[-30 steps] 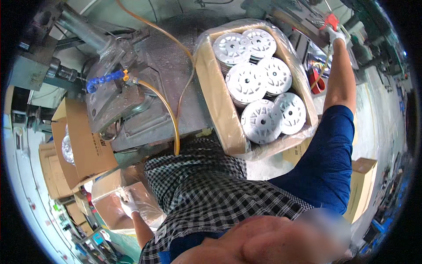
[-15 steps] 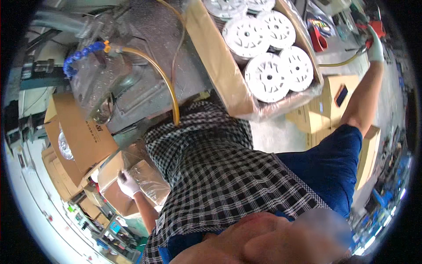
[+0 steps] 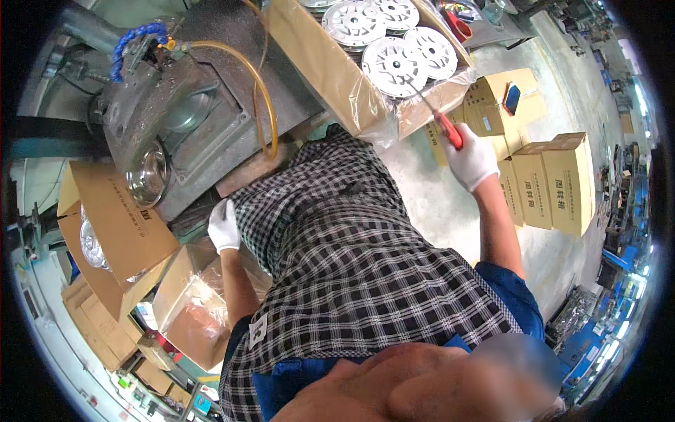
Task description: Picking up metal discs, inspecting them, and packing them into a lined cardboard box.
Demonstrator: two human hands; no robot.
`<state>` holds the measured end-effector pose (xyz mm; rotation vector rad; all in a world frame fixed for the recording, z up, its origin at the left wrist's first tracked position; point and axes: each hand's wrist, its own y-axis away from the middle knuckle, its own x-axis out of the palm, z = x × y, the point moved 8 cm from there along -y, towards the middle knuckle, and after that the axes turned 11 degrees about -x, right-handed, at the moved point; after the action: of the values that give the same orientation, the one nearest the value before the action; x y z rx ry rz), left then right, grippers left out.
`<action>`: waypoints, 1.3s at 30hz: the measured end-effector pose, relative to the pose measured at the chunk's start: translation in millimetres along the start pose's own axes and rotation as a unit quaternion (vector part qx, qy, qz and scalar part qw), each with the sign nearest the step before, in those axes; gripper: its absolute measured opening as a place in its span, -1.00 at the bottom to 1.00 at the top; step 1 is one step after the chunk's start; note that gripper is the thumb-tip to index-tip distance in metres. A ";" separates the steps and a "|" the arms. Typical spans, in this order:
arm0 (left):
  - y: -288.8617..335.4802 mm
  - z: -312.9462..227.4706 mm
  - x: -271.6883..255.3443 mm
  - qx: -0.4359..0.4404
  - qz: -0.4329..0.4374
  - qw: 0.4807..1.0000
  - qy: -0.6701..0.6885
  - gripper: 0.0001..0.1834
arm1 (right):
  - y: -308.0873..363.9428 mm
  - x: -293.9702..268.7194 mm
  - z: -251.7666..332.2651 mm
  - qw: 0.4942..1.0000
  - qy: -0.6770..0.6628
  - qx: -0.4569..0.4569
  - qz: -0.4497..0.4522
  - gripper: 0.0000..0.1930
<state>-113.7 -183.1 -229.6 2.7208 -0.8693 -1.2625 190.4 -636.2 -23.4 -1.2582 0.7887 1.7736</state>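
My right hand (image 3: 472, 157), in a white glove, is closed round the red handle of a long tool (image 3: 448, 131). Its thin metal shaft reaches over the rim of an open carton (image 3: 337, 77), and the tip meets a silvery slotted disc (image 3: 395, 67). What kind of tool it is cannot be made out. Several such discs stand stacked in the plastic-lined carton. My left hand (image 3: 223, 226), also gloved, hangs beside the checked apron (image 3: 330, 260) near the metal machine table, its fingers loosely bent with nothing visible in them.
At the left is a machine bed (image 3: 232, 105) with a blue jointed coolant hose (image 3: 133, 43) and a yellow tube (image 3: 246, 63). A shiny round metal dish (image 3: 149, 172) sits at its edge. Cartons (image 3: 126, 232) stand lower left, more cartons (image 3: 552, 179) on the right floor.
My right hand has come in from the far right to the carton of discs, now with the red-handled tool. My left hand has risen from above the lower-left carton to the apron's edge.
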 end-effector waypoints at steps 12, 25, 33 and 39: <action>30.8 25.4 -1.0 -0.025 -0.045 0.988 0.149 -0.66 | -23.5 8.3 -6.7 0.995 0.053 0.081 0.002 -0.70; 27.5 21.8 -5.6 -0.055 -0.031 0.991 0.117 -0.64 | -21.1 14.8 -29.0 0.991 0.036 0.126 0.016 -0.71; 26.7 17.3 -9.4 -0.029 -0.056 0.995 0.077 -0.68 | -17.4 13.1 -23.9 0.997 0.026 0.075 0.020 -0.75; 37.1 4.1 -12.3 -0.015 -0.056 0.998 0.031 -0.68 | -15.4 16.2 -37.8 0.994 0.027 0.102 0.030 -0.75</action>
<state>-140.7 -207.5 -214.8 2.8044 -0.6961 -1.1900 217.9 -656.5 -51.1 -1.1602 1.0221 1.6643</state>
